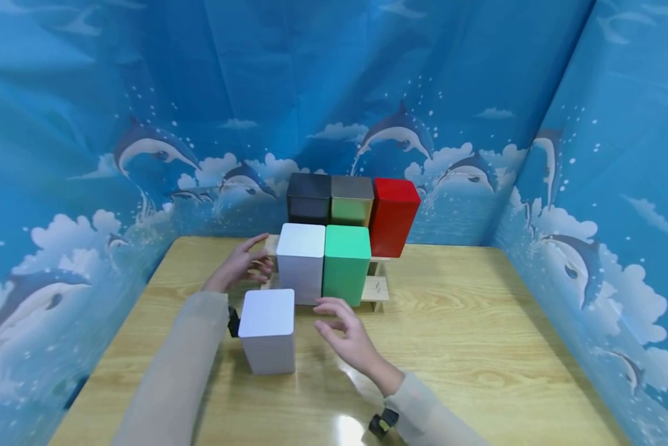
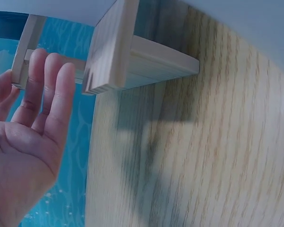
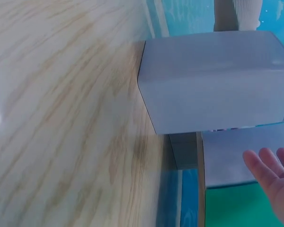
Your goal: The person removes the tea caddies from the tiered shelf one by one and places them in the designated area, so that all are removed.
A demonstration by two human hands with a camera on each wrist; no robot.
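Observation:
A small two-tier wooden rack (image 1: 375,288) bears several tall boxes with rounded edges. Its lower step carries a white box (image 1: 300,263) and a green box (image 1: 347,266). At the rack's left end, my left hand (image 1: 243,263) touches the wood with a fingertip; in the left wrist view its other fingers (image 2: 61,101) are loosely extended beside the frame. My right hand (image 1: 347,337) hovers in front of the green box, fingers slightly bent and holding nothing. Between my forearms another white box (image 1: 269,347) stands upright on the table.
On the rack's upper step stand a black box (image 1: 309,197), a dark-topped box (image 1: 352,201) and a red box (image 1: 392,217). The wood-grain table (image 1: 468,347) meets blue dolphin-print sheeting (image 1: 334,93) behind and at the sides.

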